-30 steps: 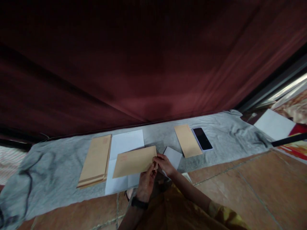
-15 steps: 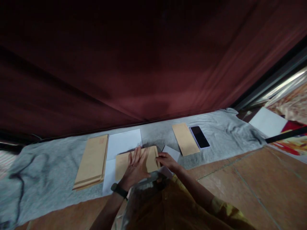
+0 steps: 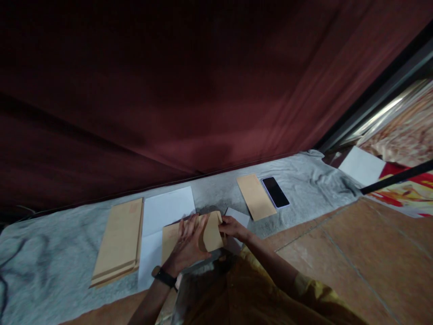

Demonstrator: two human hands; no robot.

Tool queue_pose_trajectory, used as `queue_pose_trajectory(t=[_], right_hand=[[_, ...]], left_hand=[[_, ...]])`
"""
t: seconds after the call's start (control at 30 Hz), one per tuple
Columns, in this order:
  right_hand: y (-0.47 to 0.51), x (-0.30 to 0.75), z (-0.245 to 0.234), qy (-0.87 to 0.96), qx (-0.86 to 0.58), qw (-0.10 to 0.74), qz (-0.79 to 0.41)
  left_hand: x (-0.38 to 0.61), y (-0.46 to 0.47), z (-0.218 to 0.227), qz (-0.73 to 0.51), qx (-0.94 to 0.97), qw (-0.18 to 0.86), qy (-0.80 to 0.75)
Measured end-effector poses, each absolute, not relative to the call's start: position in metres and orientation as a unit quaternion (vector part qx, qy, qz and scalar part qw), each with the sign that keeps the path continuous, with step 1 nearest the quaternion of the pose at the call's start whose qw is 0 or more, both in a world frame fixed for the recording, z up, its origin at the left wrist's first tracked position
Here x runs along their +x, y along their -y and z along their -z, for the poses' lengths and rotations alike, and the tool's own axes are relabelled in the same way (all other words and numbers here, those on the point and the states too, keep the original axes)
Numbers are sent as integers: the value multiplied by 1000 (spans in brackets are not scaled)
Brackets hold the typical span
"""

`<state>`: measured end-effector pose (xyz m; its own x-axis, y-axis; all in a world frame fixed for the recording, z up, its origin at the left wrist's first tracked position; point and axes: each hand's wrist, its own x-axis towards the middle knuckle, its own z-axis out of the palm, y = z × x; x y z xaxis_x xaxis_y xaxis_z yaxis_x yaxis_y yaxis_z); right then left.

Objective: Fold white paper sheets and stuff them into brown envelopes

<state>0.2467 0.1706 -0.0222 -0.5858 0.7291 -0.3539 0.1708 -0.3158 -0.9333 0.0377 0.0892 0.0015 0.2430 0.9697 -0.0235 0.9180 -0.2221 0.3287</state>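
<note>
A brown paper envelope point(image 3: 213, 232) lies crosswise in front of me, partly over white paper sheets point(image 3: 169, 205). My left hand point(image 3: 190, 241) rests flat on it with fingers stretched out, a dark watch at the wrist. At the envelope's right end, my right hand point(image 3: 233, 228) pinches the flap edge between closed fingers. Beneath and behind that hand sits a small white piece of paper or card point(image 3: 241, 217), partly covered. To the left of the sheets lies a stack of brown envelopes point(image 3: 118, 239).
A single brown envelope point(image 3: 256, 197) and a smartphone point(image 3: 275, 192) lie on the right of the grey blanket point(image 3: 50, 253). A dark red curtain point(image 3: 203, 113) hangs just beyond. Tiled floor point(image 3: 341, 253) borders the blanket, with a white sheet point(image 3: 362, 166) and a dark bar point(image 3: 399, 177) at far right.
My right hand has bent the envelope's right end upward a little. My left hand stays on the envelope. The whole view has shifted slightly.
</note>
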Motion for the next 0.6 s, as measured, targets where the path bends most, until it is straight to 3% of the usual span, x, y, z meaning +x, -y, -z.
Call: queue_pose_trajectory(t=[0.27,0.5,0.6], right_hand=[[-178,240,21,665,-444,189,-570],[-170,239,11,793,-505,246,-237],[-167,243,4,794,-472,253,-288]], left_hand=[[34,-84,0,-76,770,117,-622],[41,-91,0,-103,749,98,-647],[44,-91,0,-98,753,82,-645]])
